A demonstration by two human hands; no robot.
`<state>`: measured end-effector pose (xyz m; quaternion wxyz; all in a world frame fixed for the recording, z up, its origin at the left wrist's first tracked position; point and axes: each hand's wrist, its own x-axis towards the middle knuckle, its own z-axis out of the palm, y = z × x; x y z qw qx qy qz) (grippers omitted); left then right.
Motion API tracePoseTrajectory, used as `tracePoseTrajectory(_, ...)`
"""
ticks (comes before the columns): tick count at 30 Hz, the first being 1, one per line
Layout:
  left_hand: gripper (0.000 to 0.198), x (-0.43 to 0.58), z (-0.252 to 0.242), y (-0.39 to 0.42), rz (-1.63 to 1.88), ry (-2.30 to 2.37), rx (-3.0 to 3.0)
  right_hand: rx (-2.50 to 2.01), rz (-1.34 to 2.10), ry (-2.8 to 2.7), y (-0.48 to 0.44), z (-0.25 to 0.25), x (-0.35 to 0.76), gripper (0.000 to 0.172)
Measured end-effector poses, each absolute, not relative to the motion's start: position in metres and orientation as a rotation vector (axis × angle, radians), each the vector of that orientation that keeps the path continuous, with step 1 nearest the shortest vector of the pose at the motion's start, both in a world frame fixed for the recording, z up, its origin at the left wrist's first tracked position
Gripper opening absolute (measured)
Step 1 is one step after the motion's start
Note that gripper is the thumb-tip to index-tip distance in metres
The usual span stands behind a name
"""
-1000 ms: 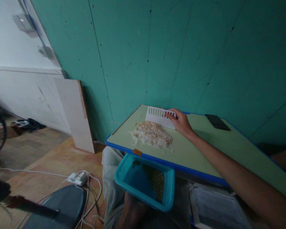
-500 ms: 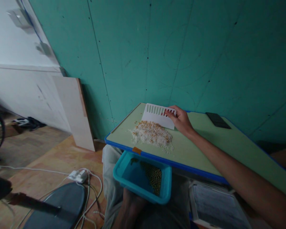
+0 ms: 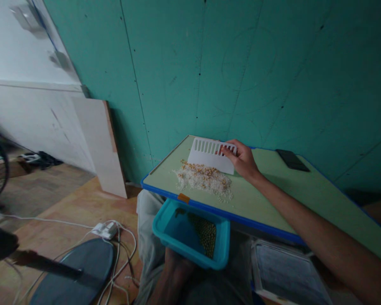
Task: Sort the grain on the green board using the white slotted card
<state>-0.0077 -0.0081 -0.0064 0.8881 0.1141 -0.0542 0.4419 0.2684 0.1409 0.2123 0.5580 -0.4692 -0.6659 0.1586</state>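
My right hand (image 3: 244, 160) grips the right end of a white slotted plastic scraper (image 3: 210, 155), which stands on edge on the green table (image 3: 279, 199). Just in front of the scraper lies a pile of white rice mixed with yellow kernels (image 3: 205, 178). Below the table's blue front edge, a teal plastic tub (image 3: 192, 234) holds some yellow-green grains. My left hand (image 3: 174, 269) supports the tub from underneath on my lap; its fingers are hidden.
A black phone (image 3: 292, 160) lies at the table's far right by the teal wall. A white tray (image 3: 288, 275) sits under the table. On the floor are a white power strip (image 3: 106, 230) with cables, a grey fan base (image 3: 79, 273) and a leaning board (image 3: 98, 148).
The scraper has pressed toward the pile, which looks flatter and more spread out now. The tub has shifted only slightly. The view tilted a little.
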Motion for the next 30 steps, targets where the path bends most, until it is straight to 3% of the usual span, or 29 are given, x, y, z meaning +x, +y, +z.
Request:
tracePoseTrajectory(12, 0.043, -0.008, -0.003, -0.012, 0.903, -0.090, 0.216, -1.096, 0.415, -1.578, 0.134, 0.213, 0.262, 0.058)
tracePoseTrajectory(22, 0.034, -0.006, -0.014, -0.008, 0.936, -0.074, 0.185, -1.082, 0.453, -1.575, 0.125, 0.218, 0.255, 0.050)
tracePoseTrajectory(30, 0.033, -0.010, -0.008, -0.011, 0.924, 0.005, 0.159, -1.075, 0.466, -1.602, 0.120, 0.221, 0.250, 0.053)
